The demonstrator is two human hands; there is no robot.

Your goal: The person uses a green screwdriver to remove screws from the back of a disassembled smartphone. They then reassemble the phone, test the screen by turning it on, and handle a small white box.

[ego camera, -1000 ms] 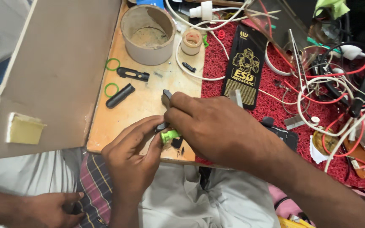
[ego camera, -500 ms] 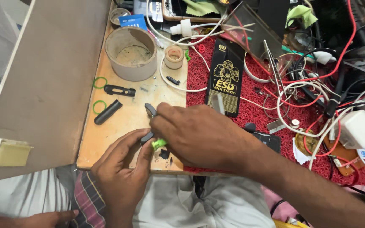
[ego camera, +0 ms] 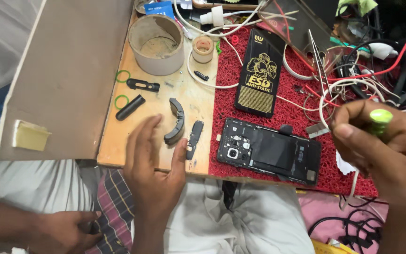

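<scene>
The left hand [ego camera: 153, 174] rests open beside a curved black part [ego camera: 175, 121] on the bench [ego camera: 118, 148]. The right hand [ego camera: 386, 146] grips a green-capped tool [ego camera: 380, 117]. The part looks light, stiff, best pinched mid-arc.

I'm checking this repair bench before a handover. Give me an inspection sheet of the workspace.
Surface: wooden board beside a red mat.
Job's things: opened phone lies on the mat; curved black part and small flat black part on the board.
Clutter: cardboard ring, tape roll, green rings, black packet, tweezers.
Grippers: left hand open, fingers by the curved part; right hand holds a green-capped tool.
Cables: white and red wires tangled at right.
Surroundings: another person's hand lower left.
</scene>
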